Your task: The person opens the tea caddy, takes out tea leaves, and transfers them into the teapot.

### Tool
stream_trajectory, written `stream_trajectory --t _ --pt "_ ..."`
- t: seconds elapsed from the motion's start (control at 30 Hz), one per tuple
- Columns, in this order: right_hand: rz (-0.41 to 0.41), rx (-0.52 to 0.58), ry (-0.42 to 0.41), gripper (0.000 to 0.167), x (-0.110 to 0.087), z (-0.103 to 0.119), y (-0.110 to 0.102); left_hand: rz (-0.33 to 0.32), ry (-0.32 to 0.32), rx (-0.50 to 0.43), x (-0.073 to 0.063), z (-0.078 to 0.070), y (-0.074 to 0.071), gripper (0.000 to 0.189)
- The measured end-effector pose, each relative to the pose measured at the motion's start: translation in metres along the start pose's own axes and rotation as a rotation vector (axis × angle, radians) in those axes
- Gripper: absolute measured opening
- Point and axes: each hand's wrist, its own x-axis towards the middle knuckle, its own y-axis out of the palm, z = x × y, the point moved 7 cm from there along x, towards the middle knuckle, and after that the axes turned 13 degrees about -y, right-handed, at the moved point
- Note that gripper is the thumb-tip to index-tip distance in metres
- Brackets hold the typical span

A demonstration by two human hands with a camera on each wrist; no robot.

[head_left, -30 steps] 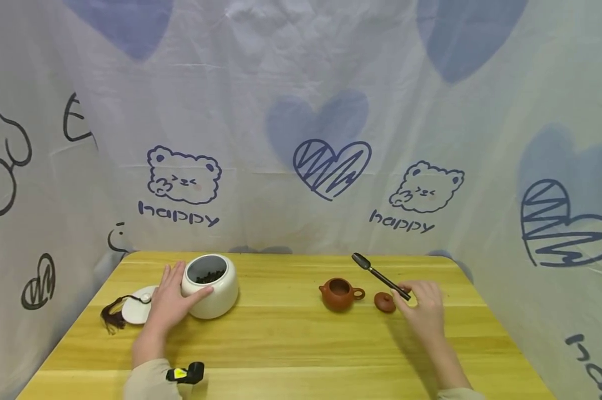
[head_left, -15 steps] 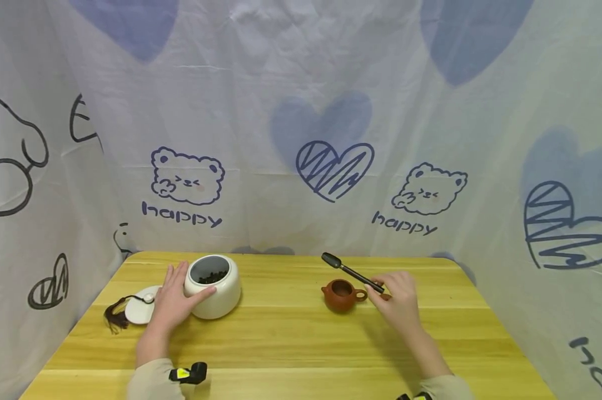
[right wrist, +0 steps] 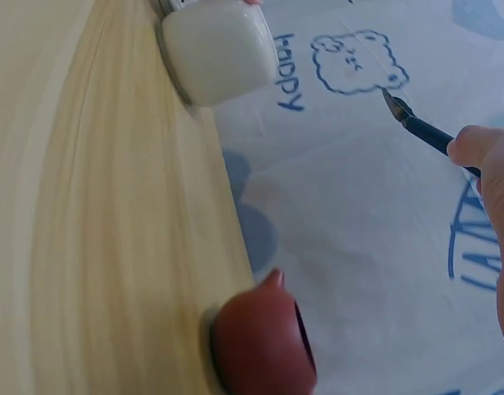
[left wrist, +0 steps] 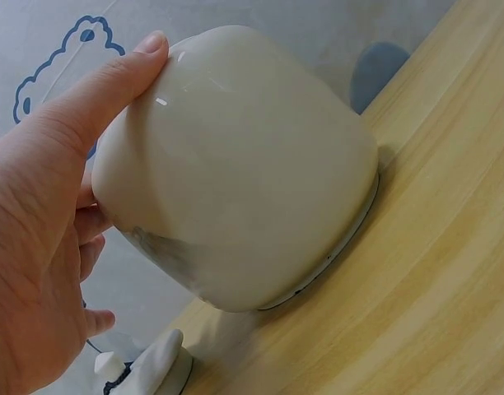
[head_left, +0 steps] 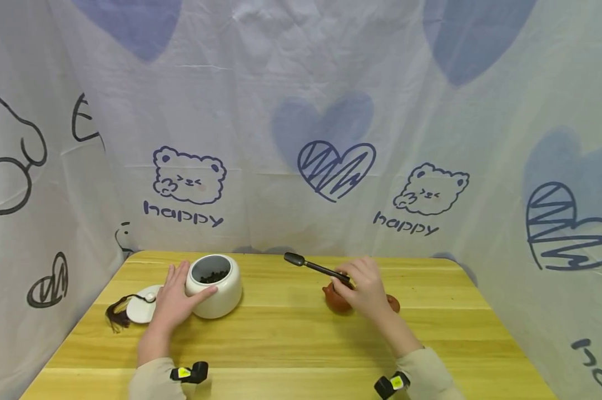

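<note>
Black and slim, the scoop (head_left: 321,269) is up in the air over the back of the table (head_left: 280,347), its handle slanting and its bowl end pointing toward the person's left. The right hand (head_left: 366,286) pinches the handle near its far end between thumb and fingers, the grip closed down on it. In the head view that hand covers part of the brown teapot (head_left: 337,301) — the spout and rounded side show, while the handle is hidden. The right wrist view shows the pot on the table, apart from the hand. Its small brown lid (head_left: 393,303) lies to the right, partly behind the wrist.

Well to the left of the pot, the white jar (head_left: 218,301) is on the table, uncovered, with dark leaves (head_left: 214,276) inside. The left hand (head_left: 175,300) grips it from the left: thumb over the near shoulder by the rim, fingers spread along the side. Beyond that hand lies a white lid (head_left: 140,310) with a dark tassel (head_left: 118,318). Behind everything hangs a pale cloth (head_left: 260,133) — printed with hearts, bears and the word "happy".
</note>
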Motion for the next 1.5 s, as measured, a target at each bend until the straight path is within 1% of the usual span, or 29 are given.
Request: stream_trajectory --t 0.13,0.47,0.6,0.77,1.03,1.27,1.4,1.5 --pt "0.044 0.009 -0.026 0.016 0.016 0.006 0.015 -0.001 0.000 0.000 0.000 0.001 0.000 0.112" --pt "0.117 0.015 -0.187 0.016 0.051 0.022 0.061 -0.006 -0.001 -0.014 0.002 0.001 0.000 0.113" --pt "0.159 -0.007 -0.220 0.016 0.061 0.027 0.084 -0.011 0.004 -0.013 0.001 0.001 0.000 0.112" --pt "0.242 -0.037 -0.225 0.014 0.070 0.033 0.109 -0.020 0.010 0.014 -0.001 0.001 -0.001 0.112" --pt "0.343 -0.039 -0.233 0.013 0.080 0.041 0.144 -0.043 0.013 0.076 -0.003 -0.001 -0.005 0.115" --pt "0.403 -0.029 -0.230 0.014 0.093 0.046 0.163 -0.050 0.010 0.120 -0.002 -0.003 -0.008 0.117" --pt "0.436 -0.033 -0.221 0.013 0.098 0.048 0.173 -0.052 0.011 0.130 -0.001 -0.003 -0.008 0.117" --pt "0.446 -0.037 -0.223 0.013 0.102 0.051 0.179 -0.052 0.011 0.134 -0.001 -0.003 -0.008 0.117"
